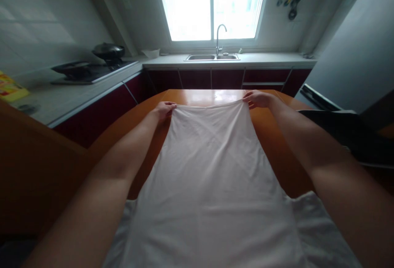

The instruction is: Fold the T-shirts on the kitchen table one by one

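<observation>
A white garment [212,165] lies stretched lengthwise over an orange table [273,136], running from the near edge toward the far side. My left hand [164,109] pinches the far left corner of the cloth. My right hand [257,98] grips the far right corner. Both arms reach out along the sides of the fabric, and the far hem is pulled taut between the two hands. The near part of the garment widens and hangs off toward me.
Beyond the table runs a kitchen counter with a sink and tap [217,52] under a bright window. A stove with pans [92,65] stands at the left. A dark object [341,128] rests at the table's right side. A yellow packet [9,89] lies far left.
</observation>
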### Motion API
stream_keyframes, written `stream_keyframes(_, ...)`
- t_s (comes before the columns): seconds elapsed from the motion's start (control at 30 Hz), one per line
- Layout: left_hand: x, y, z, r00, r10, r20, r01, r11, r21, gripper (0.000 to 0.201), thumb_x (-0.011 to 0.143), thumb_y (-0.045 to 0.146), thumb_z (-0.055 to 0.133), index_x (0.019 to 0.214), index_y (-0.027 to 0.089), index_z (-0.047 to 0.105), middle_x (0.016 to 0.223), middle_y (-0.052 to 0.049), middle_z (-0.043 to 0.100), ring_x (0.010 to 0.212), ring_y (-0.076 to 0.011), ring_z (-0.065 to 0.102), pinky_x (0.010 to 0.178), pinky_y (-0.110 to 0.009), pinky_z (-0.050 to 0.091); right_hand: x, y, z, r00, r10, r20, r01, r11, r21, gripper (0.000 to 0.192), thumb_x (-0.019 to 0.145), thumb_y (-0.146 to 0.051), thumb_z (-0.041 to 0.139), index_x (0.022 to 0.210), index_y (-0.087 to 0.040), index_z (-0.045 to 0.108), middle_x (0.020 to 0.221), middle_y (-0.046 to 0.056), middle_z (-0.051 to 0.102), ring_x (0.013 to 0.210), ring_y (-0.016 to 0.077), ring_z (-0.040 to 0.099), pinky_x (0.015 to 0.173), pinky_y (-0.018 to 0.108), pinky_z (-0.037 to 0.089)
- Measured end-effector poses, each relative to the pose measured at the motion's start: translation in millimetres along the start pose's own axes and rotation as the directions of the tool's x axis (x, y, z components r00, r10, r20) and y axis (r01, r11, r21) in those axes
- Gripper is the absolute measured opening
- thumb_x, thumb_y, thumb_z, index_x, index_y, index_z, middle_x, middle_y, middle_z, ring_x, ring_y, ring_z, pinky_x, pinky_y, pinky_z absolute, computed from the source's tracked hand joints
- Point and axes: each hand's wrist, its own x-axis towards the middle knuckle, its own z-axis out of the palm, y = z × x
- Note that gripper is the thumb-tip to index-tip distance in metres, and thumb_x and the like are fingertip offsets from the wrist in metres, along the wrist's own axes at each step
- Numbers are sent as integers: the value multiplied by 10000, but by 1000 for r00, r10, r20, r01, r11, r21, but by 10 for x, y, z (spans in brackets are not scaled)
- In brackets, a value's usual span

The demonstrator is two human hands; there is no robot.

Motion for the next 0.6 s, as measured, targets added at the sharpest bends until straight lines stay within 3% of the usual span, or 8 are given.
stream_keyframes(0.07,26,-50,37,1000,10,-21,-10,1000,13,303,710,238,892,915,139,692,713,-16,671,561,-99,602,561,-208,540,55,34,32,1000,-7,0,7,999,37,251,777,-129,827,866,-136,593,773,34,635,692,177,673,730,390,595)
stream_keyframes(0.2,41,-92,90,999,20,-46,-19,999,42,293,723,247,875,926,135,696,697,-18,665,568,-109,603,560,-215,540,231,145,97,987,0,-161,4,1000,24,288,726,-67,847,817,-136,582,694,-9,588,598,117,591,665,319,564)
stream_keyframes(0.33,56,-88,91,997,31,-77,-26,997,75,261,732,207,855,924,136,692,713,-23,666,599,-124,621,621,-253,561,377,229,118,967,-33,-251,26,999,-30,289,691,-61,857,831,-132,614,688,-10,598,584,104,552,639,292,533)
stream_keyframes(0.47,105,-134,69,988,68,-136,-49,989,138,208,768,176,805,930,140,680,770,-37,676,653,-143,640,701,-297,574,473,280,135,904,-148,-401,103,986,-132,292,655,-113,872,832,-133,640,732,2,627,633,121,571,675,292,532)
stream_keyframes(0.6,160,-221,50,964,152,-219,-98,966,240,153,804,161,738,943,149,674,868,-45,684,791,-156,652,827,-295,553,520,374,211,822,-282,-495,79,917,-391,231,712,-190,824,894,-133,694,854,51,693,747,168,621,763,309,523)
